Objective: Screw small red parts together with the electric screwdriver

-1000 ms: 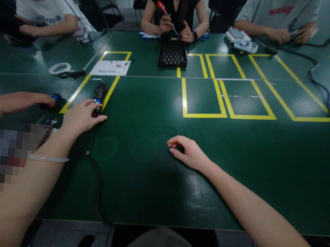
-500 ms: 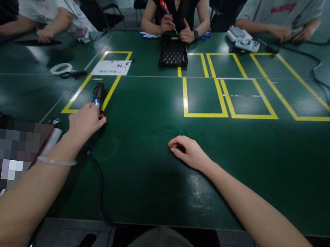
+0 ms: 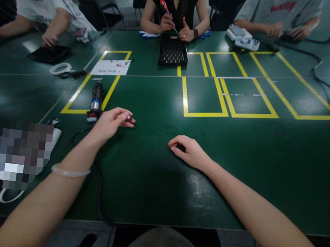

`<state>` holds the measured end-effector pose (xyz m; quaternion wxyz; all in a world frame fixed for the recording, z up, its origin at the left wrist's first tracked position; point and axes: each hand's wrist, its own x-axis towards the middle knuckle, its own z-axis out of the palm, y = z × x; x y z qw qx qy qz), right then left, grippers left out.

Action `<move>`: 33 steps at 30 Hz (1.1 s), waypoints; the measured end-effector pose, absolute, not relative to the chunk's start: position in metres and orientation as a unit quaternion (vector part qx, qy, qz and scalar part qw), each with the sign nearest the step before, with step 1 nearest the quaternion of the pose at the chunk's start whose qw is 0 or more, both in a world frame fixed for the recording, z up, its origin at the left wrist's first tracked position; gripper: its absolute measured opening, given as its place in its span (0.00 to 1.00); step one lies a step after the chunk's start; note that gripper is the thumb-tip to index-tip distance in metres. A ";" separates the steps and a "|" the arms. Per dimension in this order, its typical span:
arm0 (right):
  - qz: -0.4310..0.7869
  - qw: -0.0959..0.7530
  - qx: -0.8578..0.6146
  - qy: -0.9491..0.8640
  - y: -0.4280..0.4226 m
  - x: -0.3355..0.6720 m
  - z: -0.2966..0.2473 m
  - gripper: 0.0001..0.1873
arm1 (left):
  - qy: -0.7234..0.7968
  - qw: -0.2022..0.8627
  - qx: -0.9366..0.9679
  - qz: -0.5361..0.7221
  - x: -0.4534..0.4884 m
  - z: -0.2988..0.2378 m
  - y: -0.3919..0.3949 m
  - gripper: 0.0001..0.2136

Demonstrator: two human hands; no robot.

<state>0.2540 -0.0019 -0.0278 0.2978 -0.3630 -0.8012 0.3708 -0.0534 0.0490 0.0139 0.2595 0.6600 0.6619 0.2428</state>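
Observation:
My left hand is closed in a pinch, just above the table and right of an electric screwdriver. Between its thumb and fingers a small red and black thing shows; most of it is hidden, so its kind is unclear. The corded electric screwdriver, dark with a blue band, lies at the near end of a yellow-taped rectangle, apart from the hand. My right hand rests on the green table, fingers loosely curled, a gap between thumb and forefinger, holding nothing.
Across the table a person holds a red-handled screwdriver over a black tray. A printed sheet, a white tape roll and a phone lie about. A black cable runs off the near edge.
My left hand has left the electric screwdriver and moved right with the small red and black thing pinched in it. My right hand has stayed still.

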 end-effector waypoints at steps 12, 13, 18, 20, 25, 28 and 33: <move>0.483 0.374 -0.383 -0.692 0.001 0.253 -0.034 0.06 | 0.448 0.614 0.594 0.264 0.046 -0.009 0.006 0.18; 0.482 0.369 -0.387 -0.694 0.001 0.252 -0.033 0.06 | 0.449 0.615 0.589 0.270 0.045 -0.011 0.006 0.17; 0.478 0.355 -0.395 -0.700 -0.001 0.251 -0.029 0.04 | 0.456 0.621 0.572 0.281 0.041 -0.017 0.005 0.16; 0.476 0.351 -0.394 -0.704 -0.001 0.251 -0.028 0.04 | 0.458 0.620 0.571 0.282 0.042 -0.016 0.005 0.16; 0.473 0.339 -0.395 -0.711 0.000 0.252 -0.028 0.07 | 0.464 0.611 0.578 0.278 0.043 -0.014 0.005 0.16; 0.476 0.334 -0.399 -0.709 0.000 0.252 -0.028 0.09 | 0.466 0.599 0.587 0.282 0.043 -0.014 0.004 0.15; 0.488 0.332 -0.397 -0.703 0.000 0.253 -0.029 0.10 | 0.453 0.599 0.584 0.308 0.046 -0.016 0.000 0.14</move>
